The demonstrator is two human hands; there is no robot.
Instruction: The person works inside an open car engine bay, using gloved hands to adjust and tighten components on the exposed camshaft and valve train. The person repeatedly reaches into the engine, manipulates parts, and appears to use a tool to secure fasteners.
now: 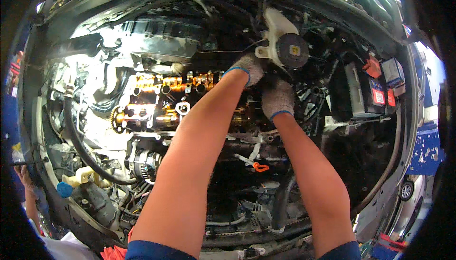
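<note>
My left hand (245, 67), in a grey knit glove with blue cuff, reaches beside a white plastic reservoir (278, 22) topped by a round dark cap (294, 51); its fingertips are hidden behind that part. Below the cap, my right hand (279, 96), gloved alike, is down among dark engine parts, fingers out of sight. I cannot tell what either touches or holds. Left of my hands lies the uncovered engine head (156, 110), with amber-stained shafts and a toothed gear (118, 119).
A battery (361, 89) sits right. An orange loop handle (260, 166) and blue cap (64, 189) are low in the bay. The car body edge (401, 146) frames it. Red cloth (114, 253) lies bottom left; another person's hand (23, 174) shows far left.
</note>
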